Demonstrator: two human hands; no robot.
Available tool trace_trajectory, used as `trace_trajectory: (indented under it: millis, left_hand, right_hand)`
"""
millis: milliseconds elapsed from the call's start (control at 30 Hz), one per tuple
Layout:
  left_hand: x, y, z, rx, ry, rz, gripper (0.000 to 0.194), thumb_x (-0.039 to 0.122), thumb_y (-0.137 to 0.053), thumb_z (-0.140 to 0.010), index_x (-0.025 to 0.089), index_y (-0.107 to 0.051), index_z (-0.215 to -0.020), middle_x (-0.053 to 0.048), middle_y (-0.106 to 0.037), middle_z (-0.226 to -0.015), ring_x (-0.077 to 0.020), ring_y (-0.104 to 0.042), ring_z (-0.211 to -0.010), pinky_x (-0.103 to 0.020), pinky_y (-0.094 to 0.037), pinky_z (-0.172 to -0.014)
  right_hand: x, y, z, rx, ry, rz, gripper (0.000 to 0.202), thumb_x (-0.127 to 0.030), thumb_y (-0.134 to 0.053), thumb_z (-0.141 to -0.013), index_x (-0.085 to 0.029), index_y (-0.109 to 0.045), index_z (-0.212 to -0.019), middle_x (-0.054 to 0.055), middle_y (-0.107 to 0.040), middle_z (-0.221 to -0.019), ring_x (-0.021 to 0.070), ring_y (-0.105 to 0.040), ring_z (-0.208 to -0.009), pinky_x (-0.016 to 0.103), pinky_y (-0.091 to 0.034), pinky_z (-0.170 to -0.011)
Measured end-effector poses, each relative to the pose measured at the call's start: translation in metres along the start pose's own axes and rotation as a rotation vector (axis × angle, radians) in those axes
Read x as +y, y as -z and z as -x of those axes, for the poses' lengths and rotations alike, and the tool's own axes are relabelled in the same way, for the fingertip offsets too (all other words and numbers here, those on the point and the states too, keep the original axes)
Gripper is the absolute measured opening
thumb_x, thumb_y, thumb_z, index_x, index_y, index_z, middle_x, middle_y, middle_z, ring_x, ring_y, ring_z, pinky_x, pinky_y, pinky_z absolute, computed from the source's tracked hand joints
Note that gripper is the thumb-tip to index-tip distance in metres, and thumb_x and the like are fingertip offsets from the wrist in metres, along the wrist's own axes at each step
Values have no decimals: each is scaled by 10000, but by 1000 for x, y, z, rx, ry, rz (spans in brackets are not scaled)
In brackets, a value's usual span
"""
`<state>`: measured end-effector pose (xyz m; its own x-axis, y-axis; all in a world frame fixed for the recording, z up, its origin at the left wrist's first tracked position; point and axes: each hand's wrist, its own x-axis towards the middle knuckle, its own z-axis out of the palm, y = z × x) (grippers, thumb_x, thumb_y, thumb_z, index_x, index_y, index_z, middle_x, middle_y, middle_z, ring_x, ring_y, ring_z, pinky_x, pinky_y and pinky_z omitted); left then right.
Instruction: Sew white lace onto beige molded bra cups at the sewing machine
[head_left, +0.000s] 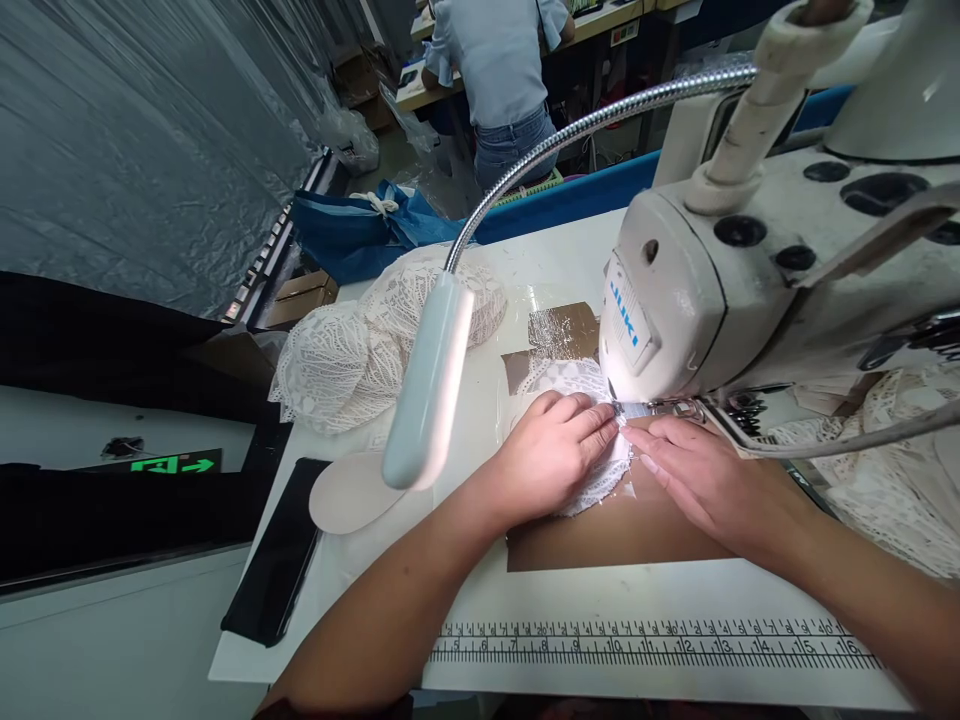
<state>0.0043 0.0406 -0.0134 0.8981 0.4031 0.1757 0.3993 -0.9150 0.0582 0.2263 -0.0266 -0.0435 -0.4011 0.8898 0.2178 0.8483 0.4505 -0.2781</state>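
A white lace piece (606, 482), rounded at its lower edge, lies on the sewing machine (664, 300) bed close to the needle area. My left hand (551, 450) rests palm down over it, fingers laid together and pressing it flat. From the other side, my right hand (697, 470) reaches in with its fingers stretched out. Its fingertips touch the lace's right edge, and the thumb is apart from the forefinger. The needle and presser foot are mostly hidden by the machine head and my fingers. Brown sheeting (585, 540) lies under both hands.
Lace cups (337, 365) are heaped at the back left, and more lace (885, 480) lies at the right. A lamp (427, 385) on a bent metal neck hangs over the table. A black phone-like slab (274, 555) and beige oval pad (352, 495) lie left. A person (499, 80) sits ahead.
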Motion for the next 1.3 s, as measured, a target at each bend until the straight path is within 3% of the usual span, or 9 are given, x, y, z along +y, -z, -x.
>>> trace_trajectory:
  millis: [167,400,633,833,1033,1300]
  left_hand:
    - [-3,-1,0,11,0,29,349,200,-466,-959,106,-582,-1274,-110,-612,-1319,-249,-520,-1128,-364,-435,-874]
    - [-3,-2,-2,6,108,20,360,238,-401,-986,112,-582,-1270,-158,-664,-1152,-262,-546,-1078,-382,-441,-820]
    - [1,7,3,-53,73,70,429,431,-427,-971,165,-596,-1261,-137,-582,-1315,-273,-529,-1026,-410,-420,-835]
    - [1,10,5,-81,13,130,431,402,-392,-995,149,-586,-1284,-117,-551,-1392,-254,-513,-1080,-407,-406,-890]
    - [1,6,5,-74,-58,127,412,334,-362,-1018,127,-568,-1307,-84,-543,-1421,-238,-510,-1113,-398,-406,-912]
    - [8,2,4,-52,58,122,445,374,-383,-1004,109,-577,-1304,-99,-556,-1400,-261,-518,-1094,-404,-422,-895]
  right_hand:
    - [5,-2,0,0,22,-16,414,-240,-411,-942,-249,-611,-1304,110,-699,-1072,233,-644,-947,364,-516,-819]
    - [3,1,-5,0,18,-45,436,-212,-396,-936,-260,-607,-1315,97,-707,-1068,228,-648,-963,354,-522,-827]
    - [6,2,-5,32,-2,-62,413,-233,-391,-949,-270,-611,-1297,83,-685,-1153,252,-630,-1034,407,-507,-893]
    - [9,0,0,29,27,-55,418,-206,-409,-927,-275,-627,-1277,91,-686,-1124,249,-630,-1003,401,-514,-858]
    - [7,-6,5,8,62,14,431,-169,-400,-927,-262,-636,-1276,98,-693,-1075,215,-638,-925,350,-503,-815]
    - [-2,-3,0,100,91,281,427,-133,-398,-910,-201,-668,-1233,103,-720,-946,191,-660,-794,296,-472,-685]
